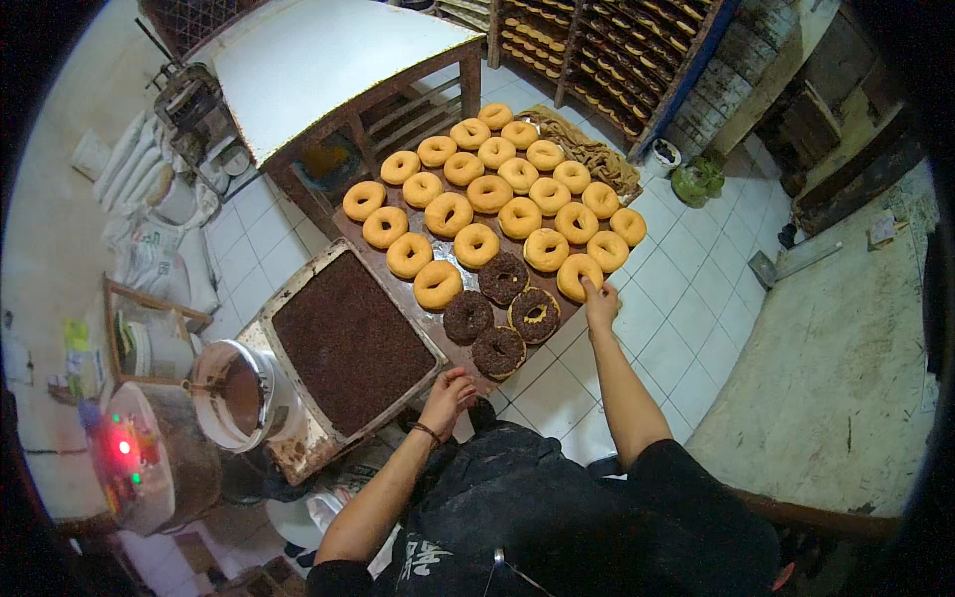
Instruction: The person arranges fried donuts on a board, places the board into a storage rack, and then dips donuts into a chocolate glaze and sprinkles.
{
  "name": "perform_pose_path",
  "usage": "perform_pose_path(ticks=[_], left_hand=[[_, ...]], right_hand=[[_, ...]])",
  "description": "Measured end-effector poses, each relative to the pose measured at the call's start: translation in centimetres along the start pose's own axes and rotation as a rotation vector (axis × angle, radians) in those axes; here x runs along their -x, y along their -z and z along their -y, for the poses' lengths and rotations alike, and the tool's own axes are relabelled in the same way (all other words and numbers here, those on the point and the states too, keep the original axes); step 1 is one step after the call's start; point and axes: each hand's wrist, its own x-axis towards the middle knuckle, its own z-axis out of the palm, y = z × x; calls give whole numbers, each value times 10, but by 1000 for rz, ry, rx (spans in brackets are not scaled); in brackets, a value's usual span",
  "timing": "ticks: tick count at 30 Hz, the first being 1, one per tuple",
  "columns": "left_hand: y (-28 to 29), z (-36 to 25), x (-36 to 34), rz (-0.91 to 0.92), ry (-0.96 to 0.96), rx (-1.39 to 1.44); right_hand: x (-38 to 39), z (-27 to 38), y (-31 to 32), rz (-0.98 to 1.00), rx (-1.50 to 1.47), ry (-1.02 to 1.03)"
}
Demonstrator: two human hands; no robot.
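Note:
My right hand [600, 304] pinches the near edge of a plain golden doughnut [568, 278] at the right front of the brown board [405, 291]. Rows of other plain ring doughnuts [488, 194] cover most of that board. At its near end, several doughnuts have a dark sprinkle coating [498, 368]; one of them shows a yellow patch around its hole. My left hand [450, 396] holds nothing and its fingers are loosely apart, by the near right corner of a tray [435, 350] full of dark brown sprinkles [348, 338].
Left of the tray stands a white bucket [282, 418] with brown contents, beside a large drum [164, 448]. A white-topped table [343, 75] is beyond the board. Racks of doughnuts [617, 50] stand at the back. A crumpled brown cloth [587, 154] lies by the board's far right corner.

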Motion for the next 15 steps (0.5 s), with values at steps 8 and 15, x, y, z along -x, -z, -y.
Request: perform_pose_path(ticks=[8,15], left_hand=[[-33,-28,12,193,-142,381],[-60,-64,10,593,-57,825]], right_hand=[[34,126,140,990,-842,-190],[-34,73,4,755,-418,-150]])
